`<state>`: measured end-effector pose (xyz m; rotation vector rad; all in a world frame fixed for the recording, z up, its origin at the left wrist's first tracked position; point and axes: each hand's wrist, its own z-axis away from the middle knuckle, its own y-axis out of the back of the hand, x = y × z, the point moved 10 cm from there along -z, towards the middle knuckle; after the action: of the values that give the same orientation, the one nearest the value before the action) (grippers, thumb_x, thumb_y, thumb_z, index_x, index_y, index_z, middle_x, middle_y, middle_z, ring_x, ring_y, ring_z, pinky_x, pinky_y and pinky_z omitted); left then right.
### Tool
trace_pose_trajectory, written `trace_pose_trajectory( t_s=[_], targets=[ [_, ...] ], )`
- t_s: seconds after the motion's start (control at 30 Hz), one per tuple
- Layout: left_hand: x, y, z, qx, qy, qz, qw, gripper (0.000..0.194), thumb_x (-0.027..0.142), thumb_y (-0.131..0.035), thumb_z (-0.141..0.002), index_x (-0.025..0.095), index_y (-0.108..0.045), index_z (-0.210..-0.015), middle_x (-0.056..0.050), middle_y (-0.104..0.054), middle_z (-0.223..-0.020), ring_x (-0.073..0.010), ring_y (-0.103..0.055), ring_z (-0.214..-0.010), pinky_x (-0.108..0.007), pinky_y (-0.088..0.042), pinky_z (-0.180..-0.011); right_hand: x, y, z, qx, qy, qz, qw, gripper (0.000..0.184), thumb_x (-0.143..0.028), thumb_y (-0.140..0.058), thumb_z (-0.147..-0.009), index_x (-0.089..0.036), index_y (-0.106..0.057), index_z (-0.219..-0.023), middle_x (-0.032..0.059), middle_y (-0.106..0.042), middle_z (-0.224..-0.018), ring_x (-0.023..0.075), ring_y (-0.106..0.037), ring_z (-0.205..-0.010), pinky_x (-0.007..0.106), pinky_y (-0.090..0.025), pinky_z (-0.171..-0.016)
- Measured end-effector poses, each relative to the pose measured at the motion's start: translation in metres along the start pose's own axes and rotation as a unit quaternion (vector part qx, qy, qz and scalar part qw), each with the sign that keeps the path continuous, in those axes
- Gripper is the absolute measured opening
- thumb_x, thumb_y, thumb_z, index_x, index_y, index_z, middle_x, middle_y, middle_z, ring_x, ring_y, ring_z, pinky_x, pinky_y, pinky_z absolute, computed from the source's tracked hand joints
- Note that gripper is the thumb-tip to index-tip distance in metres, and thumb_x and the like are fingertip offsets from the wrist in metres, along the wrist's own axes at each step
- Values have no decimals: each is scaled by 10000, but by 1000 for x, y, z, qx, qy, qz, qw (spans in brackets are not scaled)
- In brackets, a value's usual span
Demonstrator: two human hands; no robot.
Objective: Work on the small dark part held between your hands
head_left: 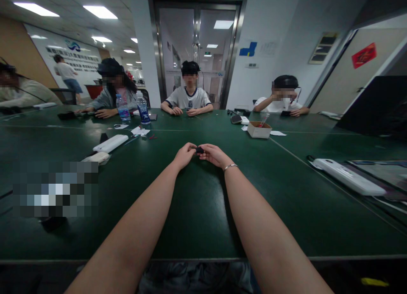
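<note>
Both my arms reach forward over the green tabletop (pixel 200 209). Between my hands is a small black object (pixel 199 150), too small in view for me to name its kind. My left hand (pixel 186 155) pinches its left end with the fingertips. From the other side, my right hand (pixel 216 155), with a silver bracelet (pixel 230 167) at the wrist, grips its right end with curled fingers. Part of the object is hidden by my fingers.
Left of my arms lie a white power strip (pixel 111 144) and a pixelated item (pixel 55 190). Bottles (pixel 143 109) stand further back. A small open box (pixel 259 130) sits back right, another white strip (pixel 349 176) at right. Several people sit around the table.
</note>
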<state>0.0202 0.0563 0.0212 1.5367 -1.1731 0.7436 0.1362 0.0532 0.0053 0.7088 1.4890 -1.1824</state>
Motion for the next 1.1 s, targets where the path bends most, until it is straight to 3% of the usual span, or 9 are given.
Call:
trace_pose_trajectory(
  t_s=[0.17,0.3,0.43,0.6,0.8,0.97,1.1],
  targets=[
    [-1,-4,0,-20,11,-2,1000,236,323,-409,-859,177,-592,-890,14,-552,-600,-107,-497,-550,-235,-399,-564,0,-1,0,-1,-1,2,1000,68,-125,-538,-883,-123,-600,-856,45,-663,-672,109,-634,-537,240,-554,-583],
    [0,-2,0,-13,4,3,1000,168,262,-465,-820,181,-598,-883,-1,-602,-719,-105,-532,-629,-231,-416,-610,0,-1,0,-4,3,3,1000,61,-129,-557,-875,-124,-602,-833,36,-655,-654,100,-624,-523,230,-554,-578],
    [0,-3,1,-17,3,-8,1000,221,315,-429,-851,183,-602,-887,5,-574,-661,-111,-513,-593,-243,-413,-600,1,0,-2,-6,3,1,1000,57,-139,-554,-881,-126,-601,-852,47,-668,-679,104,-634,-539,232,-556,-579],
    [7,3,3,1,-23,1,1000,156,229,-539,-779,187,-605,-914,-16,-624,-817,-123,-562,-742,-254,-434,-709,2,3,-3,1,3,0,1000,41,-148,-562,-880,-129,-595,-866,46,-667,-682,113,-649,-565,236,-563,-585],
    [-2,-3,0,-20,14,17,1000,222,336,-436,-855,178,-591,-876,11,-554,-621,-113,-519,-572,-246,-416,-585,1,1,-1,0,0,3,1000,67,-131,-532,-892,-127,-591,-863,42,-666,-683,104,-641,-542,225,-559,-569],
    [2,0,-2,-4,-14,20,1000,135,211,-534,-775,171,-616,-876,-27,-639,-826,-124,-577,-743,-264,-454,-725,2,1,-1,5,-4,1,1000,53,-133,-544,-886,-130,-589,-859,47,-665,-683,115,-653,-567,233,-563,-578],
    [11,5,1,7,-35,33,999,133,185,-585,-737,164,-620,-863,-40,-650,-857,-134,-593,-795,-291,-470,-803,1,3,-1,13,-6,-7,1000,51,-135,-534,-892,-132,-579,-867,41,-653,-663,116,-648,-551,241,-563,-575]
  ],
)
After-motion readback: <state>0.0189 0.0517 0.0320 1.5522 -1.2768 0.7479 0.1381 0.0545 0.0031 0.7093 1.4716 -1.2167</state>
